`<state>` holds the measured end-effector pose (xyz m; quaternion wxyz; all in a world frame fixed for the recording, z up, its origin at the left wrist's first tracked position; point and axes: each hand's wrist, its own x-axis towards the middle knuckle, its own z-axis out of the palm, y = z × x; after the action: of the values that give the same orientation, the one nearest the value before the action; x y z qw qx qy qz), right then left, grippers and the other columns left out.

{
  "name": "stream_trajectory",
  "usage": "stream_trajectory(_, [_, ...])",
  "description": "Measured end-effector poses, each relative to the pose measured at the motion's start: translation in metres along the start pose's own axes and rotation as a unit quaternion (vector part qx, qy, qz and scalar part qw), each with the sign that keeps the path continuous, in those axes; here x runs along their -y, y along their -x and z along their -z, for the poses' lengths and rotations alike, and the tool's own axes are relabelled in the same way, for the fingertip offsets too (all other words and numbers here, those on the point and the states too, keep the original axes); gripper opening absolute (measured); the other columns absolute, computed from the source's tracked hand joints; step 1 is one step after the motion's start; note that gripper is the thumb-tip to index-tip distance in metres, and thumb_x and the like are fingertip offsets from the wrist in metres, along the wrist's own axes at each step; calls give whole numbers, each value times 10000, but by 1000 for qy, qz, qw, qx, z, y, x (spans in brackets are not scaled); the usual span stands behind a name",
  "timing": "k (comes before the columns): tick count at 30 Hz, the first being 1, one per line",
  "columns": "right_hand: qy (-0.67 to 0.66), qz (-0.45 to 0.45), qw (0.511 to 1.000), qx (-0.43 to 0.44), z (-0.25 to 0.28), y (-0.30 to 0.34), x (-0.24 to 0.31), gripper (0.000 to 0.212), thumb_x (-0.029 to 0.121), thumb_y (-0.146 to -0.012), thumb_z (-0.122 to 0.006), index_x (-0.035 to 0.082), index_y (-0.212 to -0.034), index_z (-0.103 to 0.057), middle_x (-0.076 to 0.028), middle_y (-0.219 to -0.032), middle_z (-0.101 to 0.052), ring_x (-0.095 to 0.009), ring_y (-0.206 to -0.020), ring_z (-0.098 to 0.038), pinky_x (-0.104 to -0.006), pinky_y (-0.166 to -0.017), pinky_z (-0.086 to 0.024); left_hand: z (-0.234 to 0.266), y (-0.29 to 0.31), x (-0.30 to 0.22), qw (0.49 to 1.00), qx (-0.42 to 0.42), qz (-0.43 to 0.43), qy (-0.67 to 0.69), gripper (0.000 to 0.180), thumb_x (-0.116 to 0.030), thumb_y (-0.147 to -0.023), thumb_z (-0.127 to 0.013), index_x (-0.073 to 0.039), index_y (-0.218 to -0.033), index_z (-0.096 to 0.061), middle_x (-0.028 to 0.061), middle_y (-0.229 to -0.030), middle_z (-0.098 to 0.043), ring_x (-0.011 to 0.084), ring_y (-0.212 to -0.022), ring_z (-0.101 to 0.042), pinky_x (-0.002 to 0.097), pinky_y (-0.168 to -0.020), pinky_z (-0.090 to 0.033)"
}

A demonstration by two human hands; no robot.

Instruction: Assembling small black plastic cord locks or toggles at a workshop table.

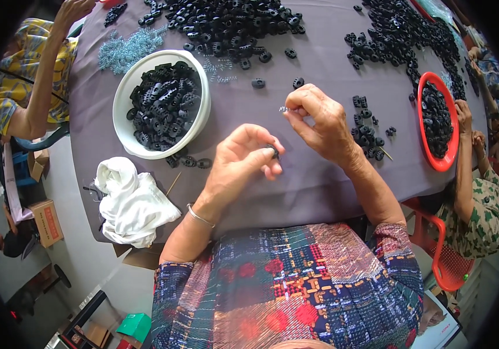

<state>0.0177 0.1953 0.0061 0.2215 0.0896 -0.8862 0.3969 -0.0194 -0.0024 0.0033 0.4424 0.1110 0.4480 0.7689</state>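
My left hand [242,156] is closed with a small black plastic part [272,151] between thumb and fingers, its far side covered by them. To its right and a little farther off, my right hand [319,123] pinches a small shiny coiled piece [285,109] that looks like a spring. The two hands are apart above the grey tablecloth [296,198]. Left of them stands a white bowl [206,104] heaped with black ribbed plastic parts [165,107]. Beyond it lies a pile of small pale-blue, shiny pieces [130,49].
A large heap of black parts [226,29] lies at the back. Another heap [400,35] spreads at the far right, by a red basin [454,145] where a co-worker's hands [464,116] are. Small groups of parts [366,136] lie right. A white cloth [130,200] lies front left.
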Motion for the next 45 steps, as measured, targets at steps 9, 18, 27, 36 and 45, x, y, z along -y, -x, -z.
stream_trajectory(9, [-88,-3,996,-20,-1,17,9,315,-97,-697,-667,18,-971,-563,-117,-862,-590,-275,-756,-610,-357,-645,-515,-3,-2,1,991,-106,-36,-77,205,-12,-878,-595,11,-1073,-539,86,-947,-606,103,-710,-601,208,-582,-490])
stream_trajectory(18, [-116,13,993,2,-2,20,20,328,-93,-707,-647,10,-1005,-558,-107,-827,-590,-251,-721,-608,-339,-636,-512,-8,-4,5,914,-121,-148,-358,145,14,-790,-683,2,-919,-616,81,-853,-607,175,-763,-598,290,-679,-481])
stream_trajectory(27, [-309,-244,914,97,6,22,19,227,-58,-828,-623,-34,-1046,-563,-41,-947,-568,-90,-849,-546,-231,-771,-462,-6,-4,8,855,-148,-241,-435,136,20,-779,-689,-6,-888,-612,97,-812,-601,217,-718,-595,310,-633,-483])
stream_trajectory(36, [-371,-314,867,108,7,19,27,109,22,-887,-612,-36,-978,-616,3,-841,-616,-29,-742,-543,-173,-667,-452,-10,-5,9,823,-133,-285,-473,114,9,-809,-672,-4,-900,-605,105,-814,-603,217,-704,-596,309,-610,-486])
stream_trajectory(45, [-354,-310,876,104,6,19,27,119,55,-896,-616,-35,-972,-625,-27,-831,-644,-51,-724,-568,-188,-642,-477,-11,-1,7,856,-147,-214,-448,70,-9,-838,-648,5,-884,-597,106,-801,-594,219,-701,-584,305,-618,-470])
